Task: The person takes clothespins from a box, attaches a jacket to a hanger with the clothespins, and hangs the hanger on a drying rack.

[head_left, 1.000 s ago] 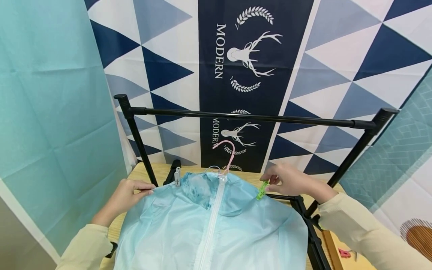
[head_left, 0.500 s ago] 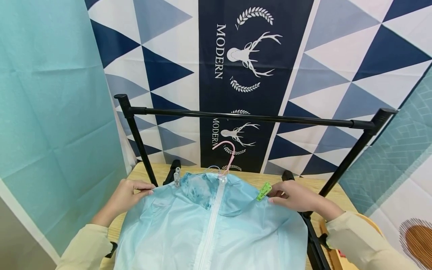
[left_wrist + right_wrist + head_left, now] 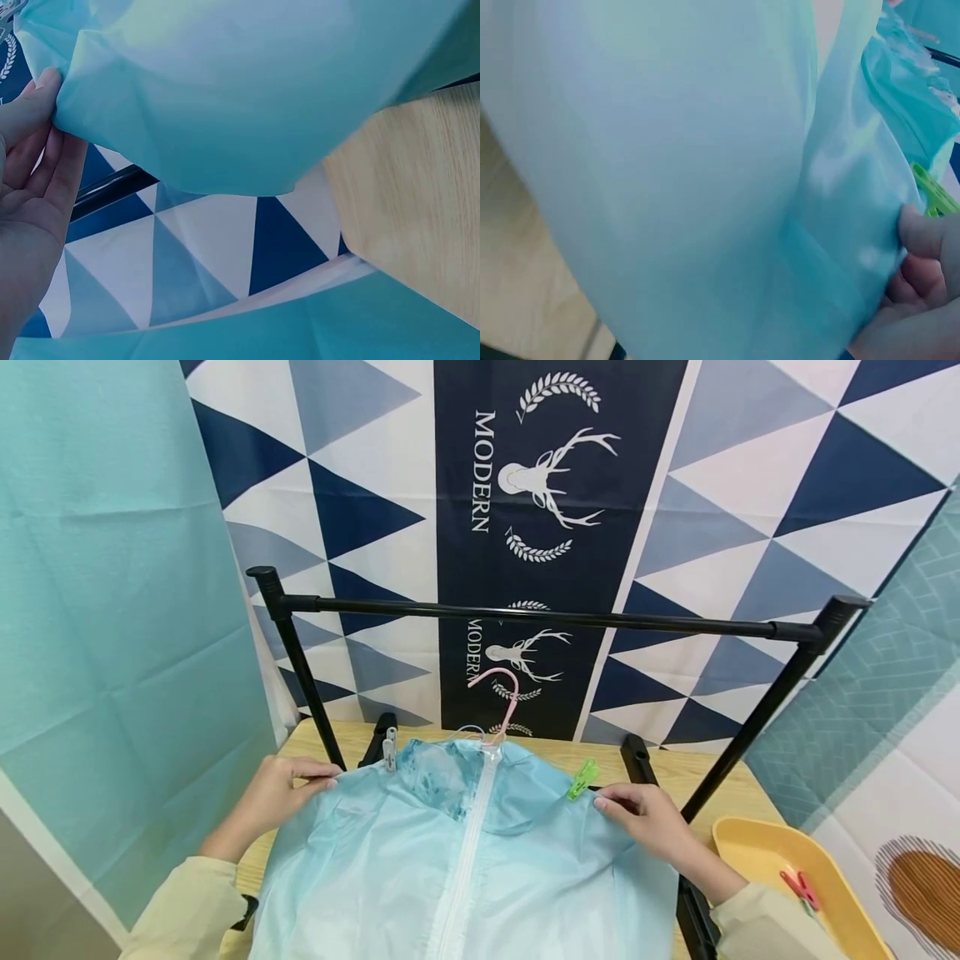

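Left hand [image 3: 281,792] and right hand [image 3: 648,820] pinch a zip jacket [image 3: 382,868], likely leveling its shoulders. 1 green clothespin [image 3: 582,779] presumably prevents slipping.

Silky cloth jacket [image 3: 405,860] (softly sheened), plastic green clip [image 3: 582,779], smooth glossy black rail [image 3: 540,615], matt wood-grain tabletop [image 3: 675,772]

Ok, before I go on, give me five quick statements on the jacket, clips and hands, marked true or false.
1. The left hand pinches the jacket. True.
2. The green clip is on the jacket, near the right hand. True.
3. The right hand holds the green clip. False: it pinches the jacket.
4. The pink hook is off the black bar. True.
5. Both clips on the jacket are green. False: the other is a gray clip.
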Demonstrator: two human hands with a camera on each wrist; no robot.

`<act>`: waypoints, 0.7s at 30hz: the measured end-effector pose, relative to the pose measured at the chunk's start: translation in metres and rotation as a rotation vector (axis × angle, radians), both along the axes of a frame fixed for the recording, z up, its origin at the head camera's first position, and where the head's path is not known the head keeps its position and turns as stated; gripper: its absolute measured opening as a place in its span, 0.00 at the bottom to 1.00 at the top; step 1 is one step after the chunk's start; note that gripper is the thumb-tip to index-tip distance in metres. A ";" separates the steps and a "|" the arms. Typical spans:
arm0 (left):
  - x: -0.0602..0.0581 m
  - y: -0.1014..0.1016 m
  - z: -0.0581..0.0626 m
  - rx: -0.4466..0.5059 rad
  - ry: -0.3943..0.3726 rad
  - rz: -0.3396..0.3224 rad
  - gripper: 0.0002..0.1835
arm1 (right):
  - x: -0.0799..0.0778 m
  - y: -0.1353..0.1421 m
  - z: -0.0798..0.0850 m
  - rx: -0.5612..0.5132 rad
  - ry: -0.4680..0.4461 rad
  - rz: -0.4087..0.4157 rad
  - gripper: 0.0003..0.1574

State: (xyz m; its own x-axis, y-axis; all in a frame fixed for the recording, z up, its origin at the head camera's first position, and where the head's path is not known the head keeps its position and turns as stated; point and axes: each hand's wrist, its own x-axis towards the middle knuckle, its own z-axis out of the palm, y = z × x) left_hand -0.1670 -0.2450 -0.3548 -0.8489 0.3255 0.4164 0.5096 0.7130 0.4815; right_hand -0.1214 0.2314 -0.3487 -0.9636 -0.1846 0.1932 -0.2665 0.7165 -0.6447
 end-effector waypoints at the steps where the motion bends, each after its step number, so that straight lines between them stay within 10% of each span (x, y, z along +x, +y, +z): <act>1: 0.000 0.000 0.001 0.006 0.000 0.009 0.09 | 0.002 -0.001 0.000 -0.009 0.020 -0.020 0.11; 11: 0.013 -0.003 0.012 0.270 0.039 0.070 0.19 | 0.009 -0.004 0.012 -0.057 0.238 -0.139 0.06; 21: 0.049 -0.026 0.009 0.550 -0.283 -0.245 0.40 | 0.016 0.020 0.049 -0.156 0.448 -0.244 0.07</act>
